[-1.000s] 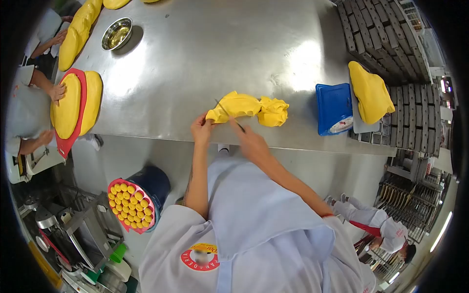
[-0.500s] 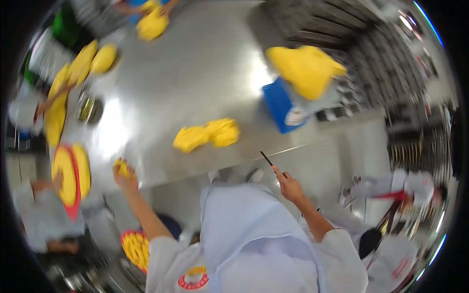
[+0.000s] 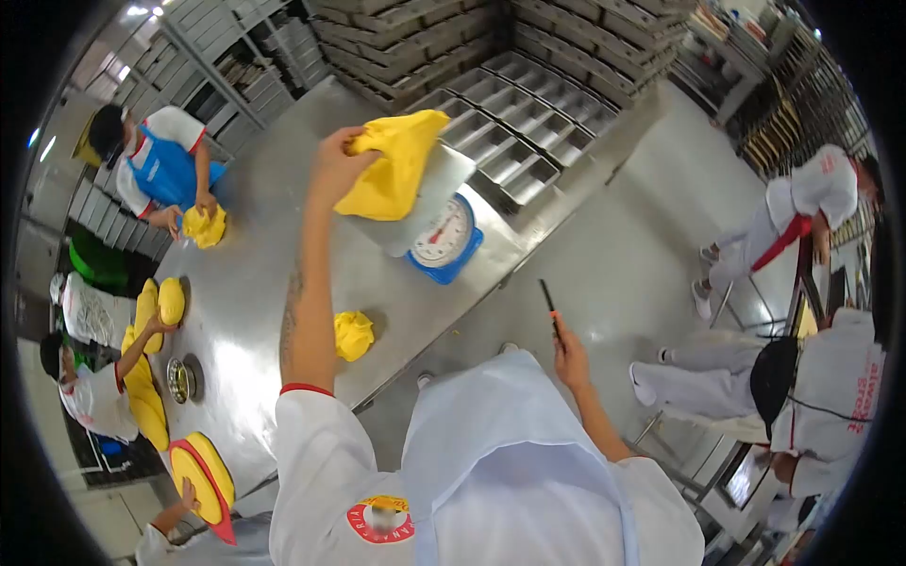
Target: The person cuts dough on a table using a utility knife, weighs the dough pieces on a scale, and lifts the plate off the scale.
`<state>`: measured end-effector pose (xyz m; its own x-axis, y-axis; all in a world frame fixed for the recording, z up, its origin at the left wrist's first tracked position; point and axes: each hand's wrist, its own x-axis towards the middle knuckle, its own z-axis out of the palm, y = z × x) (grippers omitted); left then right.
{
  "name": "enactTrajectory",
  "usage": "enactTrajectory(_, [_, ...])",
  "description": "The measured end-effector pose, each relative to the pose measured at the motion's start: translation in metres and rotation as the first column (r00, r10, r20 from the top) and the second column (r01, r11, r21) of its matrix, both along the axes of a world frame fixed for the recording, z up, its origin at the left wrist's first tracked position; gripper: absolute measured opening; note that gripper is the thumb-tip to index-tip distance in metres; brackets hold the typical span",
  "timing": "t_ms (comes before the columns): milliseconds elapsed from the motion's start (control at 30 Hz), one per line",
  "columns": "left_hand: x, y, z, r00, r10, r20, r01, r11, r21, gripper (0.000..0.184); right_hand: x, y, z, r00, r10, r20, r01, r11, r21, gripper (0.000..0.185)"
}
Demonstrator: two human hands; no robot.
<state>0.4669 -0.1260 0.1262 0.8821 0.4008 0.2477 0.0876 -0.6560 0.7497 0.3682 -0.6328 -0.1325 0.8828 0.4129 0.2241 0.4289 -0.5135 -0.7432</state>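
Observation:
My left hand (image 3: 342,168) is closed on the left edge of a large piece of yellow dough (image 3: 401,165) on the metal plate (image 3: 451,184) of a blue scale (image 3: 444,241) with a round dial. In my right hand (image 3: 569,354), out past the table edge, is a dark-bladed knife (image 3: 550,300) with an orange part on its handle. A crumpled yellow dough piece (image 3: 353,336) sits on the steel table (image 3: 274,255), near my left forearm.
Metal pans (image 3: 510,132) stand behind the scale, with stacked trays around them. A person in a blue apron (image 3: 165,174) handles dough at the far side. More coworkers handle dough at the left, near a metal bowl (image 3: 179,379). Other people are at the right.
The view has swung right. My left hand has gone from a small dough piece to the large one on the scale. My right hand has drawn back from the table dough with the knife.

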Motion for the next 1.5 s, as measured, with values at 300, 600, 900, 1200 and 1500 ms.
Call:
enactTrajectory(300, [0.009,0.008,-0.016,0.989,-0.102,-0.110,0.118,0.982,0.150,0.085,0.009,-0.159,-0.127,0.952,-0.307,0.007,0.305,0.940,-0.151,0.057])
enactTrajectory(600, [-0.149,0.052,-0.067,0.892,0.436,0.123,-0.364,0.851,-0.377,0.070,-0.092,-0.311,-0.391,0.706,-0.506,-0.495,0.551,0.832,-0.065,0.062])
enactTrajectory(900, [-0.348,0.057,-0.351,0.643,0.601,-0.476,-0.365,0.786,0.499,0.077,-0.073,-0.221,-0.331,0.717,-0.380,-0.584,0.365,0.919,-0.150,0.059])
enactTrajectory(1200, [-0.357,0.062,-0.358,0.763,0.489,-0.422,-0.258,0.830,0.493,0.071,0.013,-0.178,-0.306,0.832,-0.296,-0.469,0.319,0.947,-0.031,0.055])
enactTrajectory(1500, [-0.398,0.053,-0.327,0.470,0.882,-0.014,-0.812,0.439,0.384,0.046,-0.055,-0.210,-0.308,0.785,-0.298,-0.543,0.255,0.954,-0.155,0.060])
